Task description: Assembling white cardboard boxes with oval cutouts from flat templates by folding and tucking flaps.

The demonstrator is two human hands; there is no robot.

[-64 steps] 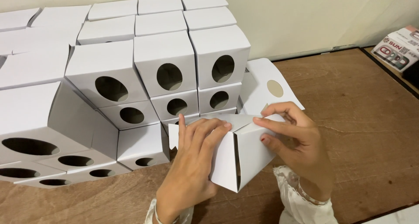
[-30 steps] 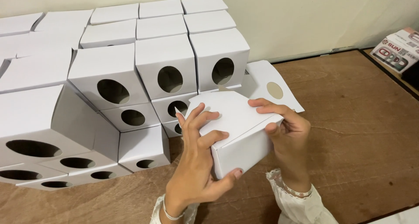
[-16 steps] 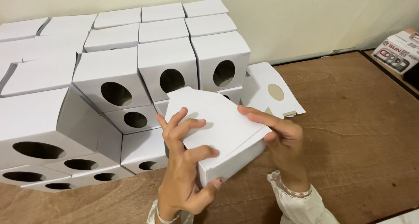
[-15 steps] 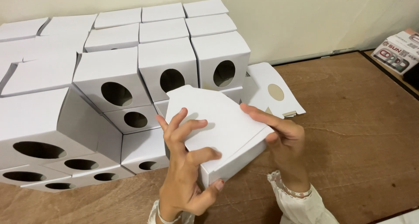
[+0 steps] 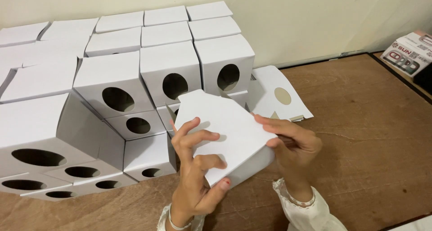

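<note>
left hand (image 5: 198,168): fingers curled, gripping white box (image 5: 229,132) from left | right hand (image 5: 292,145): pinching its right edge | box: held above wooden table (image 5: 360,136), near front edge

Place: small packing/assembly spot, prob. home workshop.
Surface: brown wooden table (image 5: 360,136), scuffed, pushed vs. plain cream wall (image 5: 315,19).
Stock: dozens of identical white cardboard boxes (image 5: 171,78) w/ round cut-outs, stacked along table's back and left edges.
Flat blank: unfolded box (image 5: 279,96) near back edge.
Extras: printed carton (image 5: 409,51) at far right corner.
</note>
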